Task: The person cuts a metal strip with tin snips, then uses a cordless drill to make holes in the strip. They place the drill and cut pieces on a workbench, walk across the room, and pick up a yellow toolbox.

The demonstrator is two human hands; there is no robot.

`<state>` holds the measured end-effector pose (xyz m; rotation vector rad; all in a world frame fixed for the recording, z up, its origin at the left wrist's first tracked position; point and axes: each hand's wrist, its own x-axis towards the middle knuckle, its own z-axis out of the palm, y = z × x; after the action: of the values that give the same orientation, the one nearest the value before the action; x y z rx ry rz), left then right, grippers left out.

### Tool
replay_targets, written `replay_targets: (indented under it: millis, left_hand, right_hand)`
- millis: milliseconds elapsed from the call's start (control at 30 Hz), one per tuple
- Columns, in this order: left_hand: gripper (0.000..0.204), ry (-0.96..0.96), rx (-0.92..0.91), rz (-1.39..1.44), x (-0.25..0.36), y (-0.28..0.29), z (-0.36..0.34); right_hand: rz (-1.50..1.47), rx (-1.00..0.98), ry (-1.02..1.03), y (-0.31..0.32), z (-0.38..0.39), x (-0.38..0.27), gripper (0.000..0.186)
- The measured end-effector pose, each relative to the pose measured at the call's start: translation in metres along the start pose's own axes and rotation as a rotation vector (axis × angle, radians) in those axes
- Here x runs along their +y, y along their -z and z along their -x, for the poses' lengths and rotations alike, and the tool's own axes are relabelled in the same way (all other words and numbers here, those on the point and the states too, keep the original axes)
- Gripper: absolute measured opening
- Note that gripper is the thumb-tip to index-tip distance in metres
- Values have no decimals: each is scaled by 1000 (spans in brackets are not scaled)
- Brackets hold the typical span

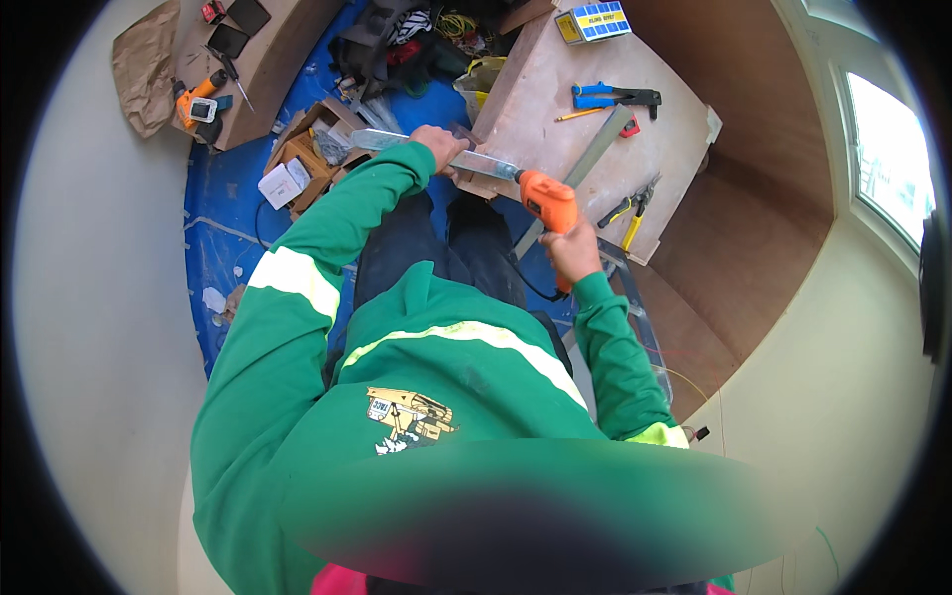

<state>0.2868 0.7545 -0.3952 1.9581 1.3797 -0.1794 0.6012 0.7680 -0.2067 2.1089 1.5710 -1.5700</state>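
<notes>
My left hand is closed around a long, shiny metal channel at the edge of a wooden box-like bench. Its far left end sticks out past my hand. In my right hand is an orange power drill, gripped by the handle. The drill's nose meets the channel's right end; whether the bit has entered the metal is too small to tell. A black cord runs down from the drill. Behind the drill, a second long metal strip lies slantwise across the bench.
On the bench top are a blue-and-black rivet gun, pencil, red tape measure, snips and a blue-yellow box. Leftward are an open cardboard box, blue floor sheeting and another orange drill.
</notes>
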Motion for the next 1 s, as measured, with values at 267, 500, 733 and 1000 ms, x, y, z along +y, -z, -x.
replay_targets:
  millis: [267,500,733,1000]
  left_hand:
    - [60,0,42,-48,9,20,13]
    - [45,-27,89,-29,-1,14,3]
    - [38,84,127,23,10,-6,11]
    - [36,33,185,28,6,-1,5]
  right_hand:
    - [952,-218,365,34,-7,-19,42]
    - [987,-316,481,58,-24,-44,40]
    - [1059,-314,497,51,-19,-36,42]
    - [1173,-317,522,52,-17,-37,37]
